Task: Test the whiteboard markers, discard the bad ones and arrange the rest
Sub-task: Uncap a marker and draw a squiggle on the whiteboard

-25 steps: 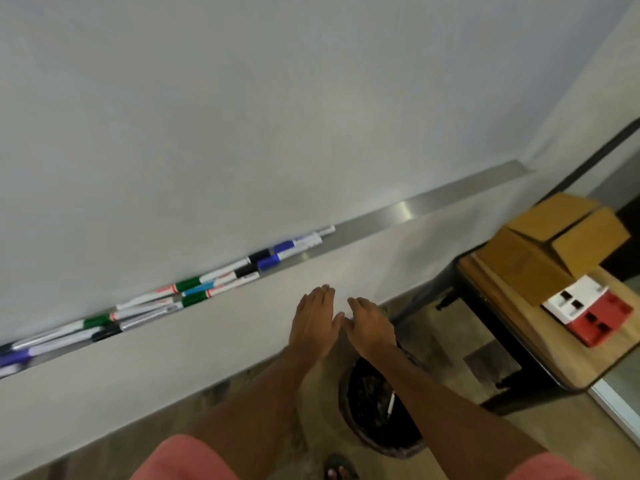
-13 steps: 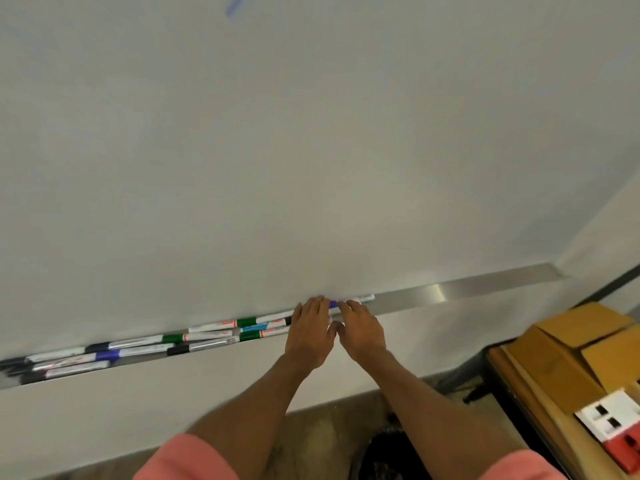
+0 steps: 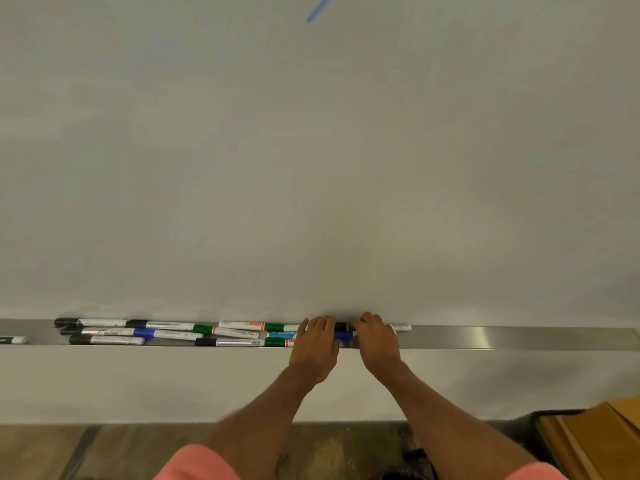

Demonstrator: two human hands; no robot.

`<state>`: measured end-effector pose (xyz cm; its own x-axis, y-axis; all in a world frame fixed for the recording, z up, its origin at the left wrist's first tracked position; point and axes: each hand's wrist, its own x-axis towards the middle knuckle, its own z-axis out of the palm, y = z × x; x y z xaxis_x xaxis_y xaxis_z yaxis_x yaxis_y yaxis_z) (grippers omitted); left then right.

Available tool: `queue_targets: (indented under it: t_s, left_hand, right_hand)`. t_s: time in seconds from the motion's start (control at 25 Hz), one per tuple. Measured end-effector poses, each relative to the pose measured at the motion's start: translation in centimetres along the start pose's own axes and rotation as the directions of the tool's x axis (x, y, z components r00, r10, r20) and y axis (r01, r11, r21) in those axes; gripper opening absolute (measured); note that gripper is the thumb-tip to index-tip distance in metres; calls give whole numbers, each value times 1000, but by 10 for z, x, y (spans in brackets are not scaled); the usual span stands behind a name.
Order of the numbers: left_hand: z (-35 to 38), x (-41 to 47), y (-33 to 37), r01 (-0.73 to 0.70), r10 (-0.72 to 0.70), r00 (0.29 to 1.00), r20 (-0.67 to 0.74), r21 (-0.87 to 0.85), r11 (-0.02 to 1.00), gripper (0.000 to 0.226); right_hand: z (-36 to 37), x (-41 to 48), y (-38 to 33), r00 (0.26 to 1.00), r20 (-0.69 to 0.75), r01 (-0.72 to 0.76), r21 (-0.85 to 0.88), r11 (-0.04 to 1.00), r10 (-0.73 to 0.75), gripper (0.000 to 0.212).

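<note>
White whiteboard point(image 3: 311, 168), one blue stroke point(image 3: 320, 8) near its top edge; beneath it runs the steel tray point(image 3: 519, 337). Markers point(image 3: 173, 332), capped black, blue and green, lie lengthwise in a loose, overlapping row from near the tray's left end to its middle. My hands have risen from below to the tray. The left hand point(image 3: 317, 344) and right hand point(image 3: 379, 344), just apart, lie over the row's right end, with a blue marker point(image 3: 343, 336) showing between them. Whether either grips, I cannot tell. Judged step: selecting the next marker, or straightening the row.
</note>
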<state>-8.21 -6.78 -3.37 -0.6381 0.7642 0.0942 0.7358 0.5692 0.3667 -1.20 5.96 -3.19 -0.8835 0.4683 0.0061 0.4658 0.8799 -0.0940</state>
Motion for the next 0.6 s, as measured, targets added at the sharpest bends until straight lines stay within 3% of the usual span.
queue_targets:
  t_s: [0.36,0.6]
  left_hand:
    - [15,3,-5,-13,13,999,-38,-15,1000,33]
    - [-7,7,3,-96,100,994,-44,84,992,30]
  right_hand:
    - [12,5,5,996,21,84,-132,988,-82,30]
    - [-18,-2,-1,953,-151,254,-69,965,-262,46]
